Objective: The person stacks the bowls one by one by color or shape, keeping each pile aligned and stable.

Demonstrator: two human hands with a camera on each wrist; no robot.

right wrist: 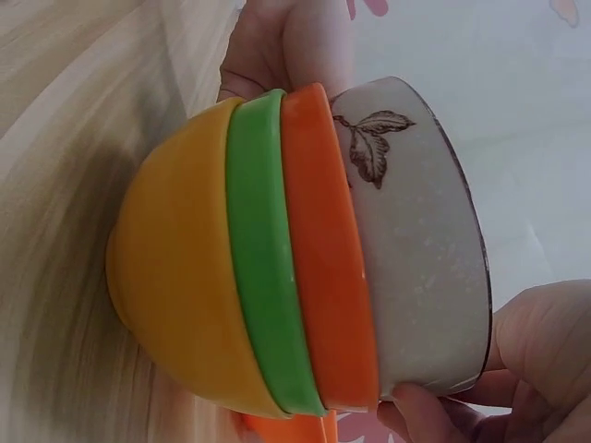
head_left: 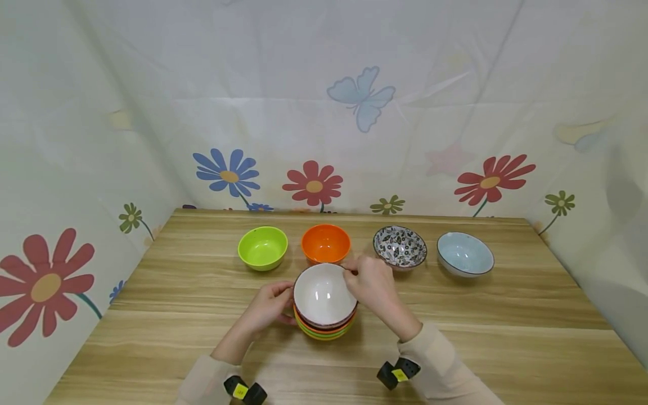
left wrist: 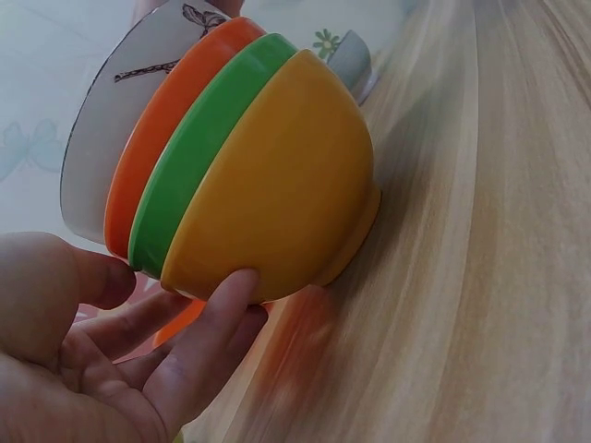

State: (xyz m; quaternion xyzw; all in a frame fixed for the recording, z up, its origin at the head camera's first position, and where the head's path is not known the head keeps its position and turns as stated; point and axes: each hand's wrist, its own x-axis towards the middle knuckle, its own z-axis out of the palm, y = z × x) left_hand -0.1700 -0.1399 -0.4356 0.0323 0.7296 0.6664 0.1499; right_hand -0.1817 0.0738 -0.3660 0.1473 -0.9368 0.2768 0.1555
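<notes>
Nested bowls held between two hands. The stack (head_left: 324,322) stands on the table (head_left: 152,337) and serves as the reference for all positions. From its base upward it consists of a yellow bowl (right wrist: 185,258), a green bowl (right wrist: 266,258), an orange bowl (right wrist: 328,258) and, uppermost, a white bowl (head_left: 324,292) with a dark rim and a brown leaf design on its outer wall.

The left hand (head_left: 270,304), at the left side of the stack, grasps it: the thumb lies by the rims, and a fingertip rests on the wall of the yellow bowl. The right hand (head_left: 373,281), at the right rear of the stack, pinches the white bowl near its rim.

Beyond the stack, four separate bowls form a row. A lime bowl (head_left: 262,248) lies behind and to the left; a second orange bowl (head_left: 326,244) is just behind; a black-and-white patterned bowl (head_left: 400,246) sits behind and to the right; a pale blue bowl (head_left: 465,254) is farther right. Behind the row rises a white curtain (head_left: 283,73) printed with flowers and a blue butterfly (head_left: 361,97). Nearer the viewer than the stack, each pale sleeve (head_left: 440,354) carries a small black device (head_left: 398,374) at the wrist.
</notes>
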